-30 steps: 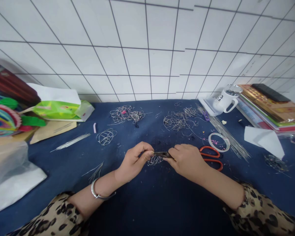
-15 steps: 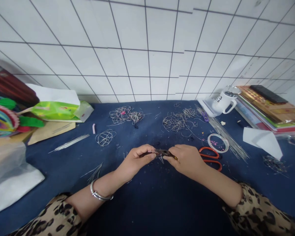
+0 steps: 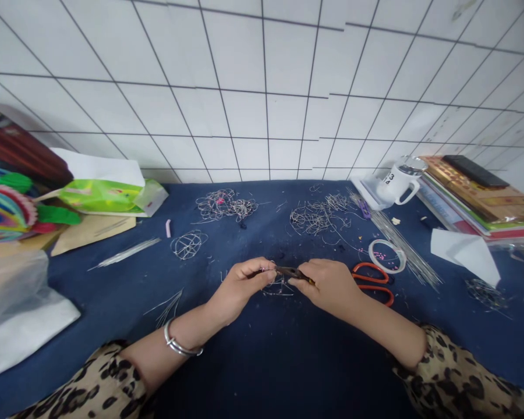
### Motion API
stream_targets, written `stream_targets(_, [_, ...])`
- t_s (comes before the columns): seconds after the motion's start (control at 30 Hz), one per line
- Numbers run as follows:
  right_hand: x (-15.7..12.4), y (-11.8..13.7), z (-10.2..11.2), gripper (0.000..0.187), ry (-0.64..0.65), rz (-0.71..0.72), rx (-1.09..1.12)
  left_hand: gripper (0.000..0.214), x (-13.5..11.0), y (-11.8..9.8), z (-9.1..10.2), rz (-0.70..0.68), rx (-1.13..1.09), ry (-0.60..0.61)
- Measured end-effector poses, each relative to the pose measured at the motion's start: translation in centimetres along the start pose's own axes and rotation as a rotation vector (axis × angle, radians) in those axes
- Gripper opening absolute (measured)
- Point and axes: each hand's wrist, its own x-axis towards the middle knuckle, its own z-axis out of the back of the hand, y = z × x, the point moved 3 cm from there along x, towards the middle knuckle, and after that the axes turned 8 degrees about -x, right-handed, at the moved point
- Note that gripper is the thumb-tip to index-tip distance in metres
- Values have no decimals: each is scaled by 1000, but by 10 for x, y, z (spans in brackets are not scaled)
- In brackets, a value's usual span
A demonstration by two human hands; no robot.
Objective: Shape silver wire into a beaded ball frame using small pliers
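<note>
My right hand [image 3: 325, 279] is closed round the handles of dark pliers [image 3: 288, 271], whose nose points left. Facing it, my left hand [image 3: 247, 286] pinches a thin wire piece [image 3: 279, 290] between thumb and fingers. The pliers' tip meets the wire at my left fingertips; whether the jaws are clamped on it is too small to tell. Some of the bent silvery wire hangs below the pliers, with small pinkish specks on it. Just right of my right hand lie orange-handled scissors [image 3: 373, 284], partly hidden behind it.
Tangled wire heaps [image 3: 317, 214] lie at the back. A round wire frame [image 3: 189, 244] sits left of centre. On the right are a ring-shaped dish [image 3: 388, 242] with pink beads, straight wires [image 3: 413, 256], a white mug [image 3: 399, 181] and stacked books [image 3: 475, 198]. Plastic bags [image 3: 30, 314] lie left.
More of the bent wire now shows below the pliers, between my hands. Both hands stay in nearly the same place, and the view has shifted slightly.
</note>
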Motion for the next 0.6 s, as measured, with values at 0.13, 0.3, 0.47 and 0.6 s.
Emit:
stream_targets(0.13, [0, 0, 1, 37, 2, -3, 0, 8, 1, 1, 0, -10, 1, 8])
stream_targets(0.3, [0, 0, 1, 37, 9, -9, -1, 9, 1, 2, 2, -32, 24, 7])
stream_targets(0.47, [0, 0, 0, 37, 17, -9, 0, 10, 1, 1, 3, -70, 88, -9])
stream_targets(0.6, [0, 1, 0, 36, 14, -4, 5, 12, 1, 1, 4, -94, 129, -26])
